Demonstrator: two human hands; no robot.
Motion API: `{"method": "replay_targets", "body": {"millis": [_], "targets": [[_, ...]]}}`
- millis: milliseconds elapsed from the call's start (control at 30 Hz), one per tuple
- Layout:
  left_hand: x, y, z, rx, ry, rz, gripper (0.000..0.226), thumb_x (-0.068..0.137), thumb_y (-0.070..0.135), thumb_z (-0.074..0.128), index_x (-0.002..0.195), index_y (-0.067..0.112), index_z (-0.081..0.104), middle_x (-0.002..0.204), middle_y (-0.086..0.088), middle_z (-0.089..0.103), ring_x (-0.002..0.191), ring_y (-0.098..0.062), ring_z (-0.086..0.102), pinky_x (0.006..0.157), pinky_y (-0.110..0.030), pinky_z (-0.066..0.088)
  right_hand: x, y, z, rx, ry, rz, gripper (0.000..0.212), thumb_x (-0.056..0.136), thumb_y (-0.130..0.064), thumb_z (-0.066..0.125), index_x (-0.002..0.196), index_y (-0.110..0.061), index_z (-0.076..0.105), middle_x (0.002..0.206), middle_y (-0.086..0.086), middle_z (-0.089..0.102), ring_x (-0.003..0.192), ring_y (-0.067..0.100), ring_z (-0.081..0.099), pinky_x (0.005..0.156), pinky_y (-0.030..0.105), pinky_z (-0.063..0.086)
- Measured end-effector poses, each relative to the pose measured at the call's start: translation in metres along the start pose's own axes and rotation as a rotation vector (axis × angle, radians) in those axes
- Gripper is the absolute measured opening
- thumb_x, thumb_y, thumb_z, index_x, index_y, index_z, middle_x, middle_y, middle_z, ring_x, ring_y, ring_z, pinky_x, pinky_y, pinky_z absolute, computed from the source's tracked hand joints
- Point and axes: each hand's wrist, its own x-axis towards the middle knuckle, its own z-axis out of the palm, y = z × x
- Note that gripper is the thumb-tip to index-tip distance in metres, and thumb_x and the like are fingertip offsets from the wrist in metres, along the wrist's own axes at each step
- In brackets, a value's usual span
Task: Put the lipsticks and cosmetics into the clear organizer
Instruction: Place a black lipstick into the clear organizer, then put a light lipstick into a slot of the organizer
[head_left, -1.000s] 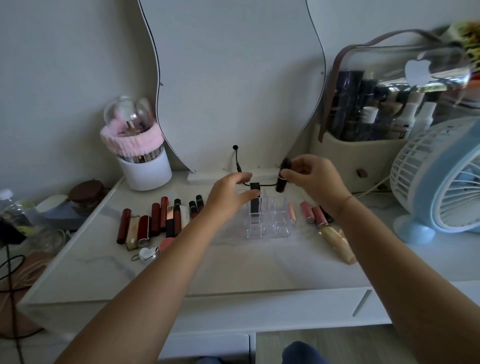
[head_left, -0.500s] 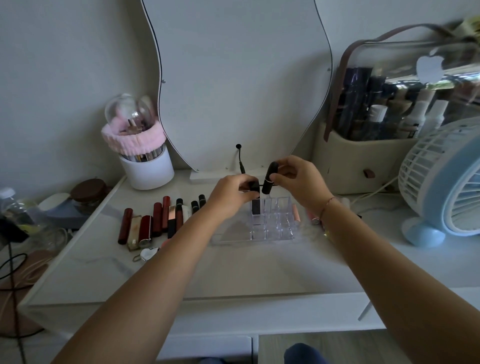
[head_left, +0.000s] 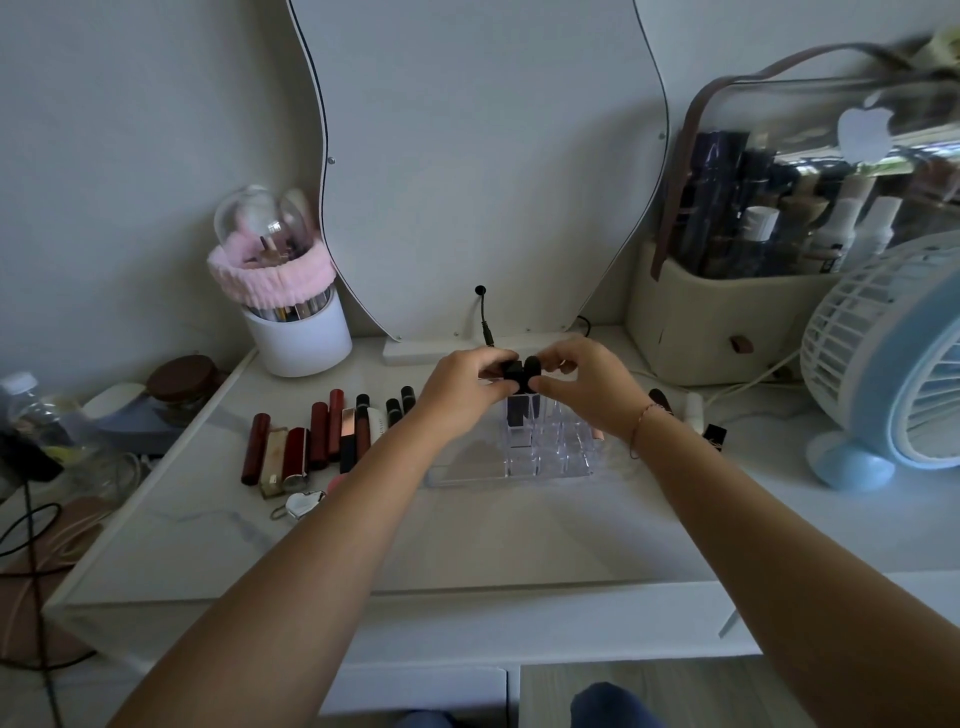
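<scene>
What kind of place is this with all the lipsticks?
Most likely a dressing table at home: a wavy mirror stands at the back, lipsticks lie in a row, and a makeup brush holder sits beside it.

I count one clear organizer (head_left: 558, 457), two black lipsticks (head_left: 511, 370) at its twelve o'clock, roughly ten tubes (head_left: 318, 434) at nine o'clock, one fan (head_left: 878, 358).

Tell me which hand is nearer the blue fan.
Right. The right hand, pinching a round black lipstick over the clear organizer, is left of the blue fan; the left hand, pinching a square black lipstick, is further left.
</scene>
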Motion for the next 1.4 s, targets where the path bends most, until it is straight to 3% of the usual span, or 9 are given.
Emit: {"method": "replay_targets", "body": {"millis": [167, 333, 500, 633, 867, 1100, 1400], "targets": [[-0.005, 0.001, 0.003, 0.036, 0.024, -0.004, 0.044, 0.081, 0.018, 0.069, 0.123, 0.020, 0.058, 0.119, -0.001, 0.066, 0.112, -0.013, 0.058, 0.100, -0.031, 0.041, -0.001, 0.001, 0.001, -0.042, -0.029, 0.001, 0.020, 0.083, -0.032, 0.066, 0.102, -0.024, 0.068, 0.093, -0.006, 0.057, 0.089, 0.013, 0.052, 0.073, 0.023, 0.040], [-0.030, 0.006, 0.000, 0.058, 0.185, 0.124, 0.044, 0.080, 0.022, 0.070, 0.122, 0.020, 0.058, 0.123, 0.003, 0.061, 0.116, -0.010, 0.051, 0.094, -0.015, 0.032, -0.016, 0.015, -0.020, 0.053, 0.061, 0.034, 0.027, 0.083, -0.030, 0.067, 0.110, -0.023, 0.067, 0.092, -0.014, 0.054, 0.073, -0.004, 0.053, 0.062, 0.007, 0.036], [-0.075, 0.001, 0.009, 0.038, 0.254, 0.179, 0.030, 0.079, 0.021, 0.072, 0.107, 0.017, 0.065, 0.104, 0.005, 0.062, 0.098, -0.011, 0.055, 0.086, -0.024, 0.043, -0.041, 0.055, -0.056, 0.063, 0.171, 0.223, 0.028, 0.086, -0.025, 0.064, 0.112, -0.013, 0.066, 0.097, -0.002, 0.065, 0.085, 0.012, 0.060, 0.072, 0.014, 0.042], [-0.094, -0.005, 0.029, 0.074, 0.161, 0.152, 0.027, 0.077, 0.019, 0.073, 0.104, 0.014, 0.067, 0.101, 0.000, 0.062, 0.090, -0.013, 0.058, 0.080, -0.024, 0.046, -0.055, 0.082, -0.068, 0.032, 0.224, 0.361, 0.028, 0.086, -0.023, 0.065, 0.110, -0.010, 0.066, 0.098, 0.002, 0.066, 0.083, 0.012, 0.057, 0.068, 0.019, 0.040], [-0.094, -0.005, 0.036, 0.097, 0.216, 0.127, 0.025, 0.078, 0.009, 0.070, 0.101, 0.016, 0.067, 0.086, 0.003, 0.062, 0.076, -0.009, 0.058, 0.071, -0.016, 0.043, -0.054, 0.103, -0.070, -0.018, 0.188, 0.546, 0.037, 0.081, -0.030, 0.070, 0.111, -0.011, 0.064, 0.082, -0.004, 0.058, 0.072, 0.011, 0.053, 0.062, 0.025, 0.038], [-0.096, -0.004, 0.035, 0.089, 0.225, 0.125, 0.024, 0.079, 0.007, 0.069, 0.101, 0.015, 0.068, 0.084, 0.005, 0.063, 0.076, -0.008, 0.058, 0.070, -0.013, 0.043, -0.059, 0.104, -0.073, -0.061, 0.218, 0.510, 0.035, 0.082, -0.031, 0.069, 0.111, -0.013, 0.063, 0.082, -0.005, 0.056, 0.071, 0.010, 0.051, 0.058, 0.024, 0.038], [-0.096, -0.004, 0.035, 0.087, 0.234, 0.111, 0.024, 0.079, 0.007, 0.069, 0.101, 0.017, 0.068, 0.084, 0.006, 0.063, 0.076, -0.009, 0.060, 0.069, -0.017, 0.045, -0.056, 0.091, -0.073, -0.125, 0.165, 0.450, 0.033, 0.083, -0.031, 0.068, 0.110, -0.012, 0.066, 0.084, -0.003, 0.058, 0.078, 0.014, 0.054, 0.068, 0.027, 0.043]]}}
